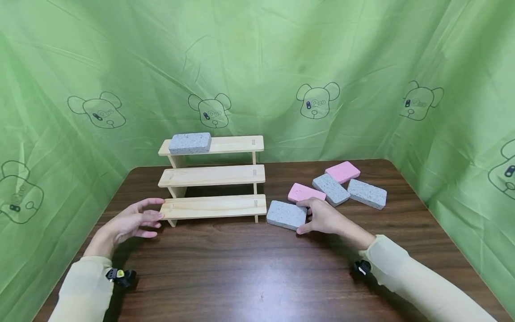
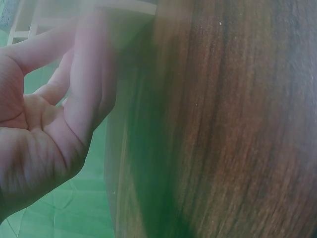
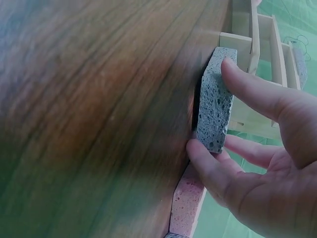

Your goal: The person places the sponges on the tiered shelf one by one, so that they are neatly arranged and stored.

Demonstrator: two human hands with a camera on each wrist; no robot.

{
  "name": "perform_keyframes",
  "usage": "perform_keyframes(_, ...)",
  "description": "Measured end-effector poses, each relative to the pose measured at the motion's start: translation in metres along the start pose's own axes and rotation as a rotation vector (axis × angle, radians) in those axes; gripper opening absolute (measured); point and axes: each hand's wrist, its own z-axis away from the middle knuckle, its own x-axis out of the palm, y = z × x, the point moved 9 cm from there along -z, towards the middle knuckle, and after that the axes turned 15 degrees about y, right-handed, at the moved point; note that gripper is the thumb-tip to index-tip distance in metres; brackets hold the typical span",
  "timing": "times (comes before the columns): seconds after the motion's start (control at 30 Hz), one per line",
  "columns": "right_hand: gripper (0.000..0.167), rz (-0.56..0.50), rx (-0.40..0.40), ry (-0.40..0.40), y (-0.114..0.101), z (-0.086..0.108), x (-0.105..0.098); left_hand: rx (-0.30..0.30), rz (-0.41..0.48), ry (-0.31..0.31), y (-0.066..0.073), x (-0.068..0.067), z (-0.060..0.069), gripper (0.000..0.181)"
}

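Observation:
My right hand [image 1: 323,217] pinches the right end of a grey sponge [image 1: 284,214], pocked with small holes, that lies flat on the table by the stand's right foot. The right wrist view shows the thumb on one long side of this sponge [image 3: 215,106] and fingertips about its near end. My left hand [image 1: 130,220], fingers loosely bent, touches the left end of the lowest shelf of a three-step wooden stand [image 1: 213,207]. It holds nothing. Another grey sponge [image 1: 189,143] rests on the top shelf, at its left.
Behind the right hand lie a pink sponge [image 1: 303,192], a second pink sponge [image 1: 344,171] and two grey sponges, one leaning against its neighbours [image 1: 331,189] and one farther right [image 1: 367,193]. A green curtain [image 1: 257,67] hangs around the dark wooden table [image 1: 225,273].

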Motion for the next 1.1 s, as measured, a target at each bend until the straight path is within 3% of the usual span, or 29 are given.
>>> perform_keyframes(0.67, 0.08, -0.224, 0.046, -0.066, -0.006, 0.002, 0.001, 0.001, -0.006, 0.002, 0.001, 0.002, 0.002, 0.052)
perform_keyframes(0.9, 0.076, -0.297, 0.059, -0.107, -0.012, 0.0, -0.017, 0.0, -0.011, 0.001, 0.002, 0.001, 0.001, 0.05)
perform_keyframes(1.1, 0.077, -0.288, 0.056, -0.069, -0.017, -0.009, -0.04, -0.006, -0.011, 0.005, 0.002, 0.001, 0.002, 0.051)
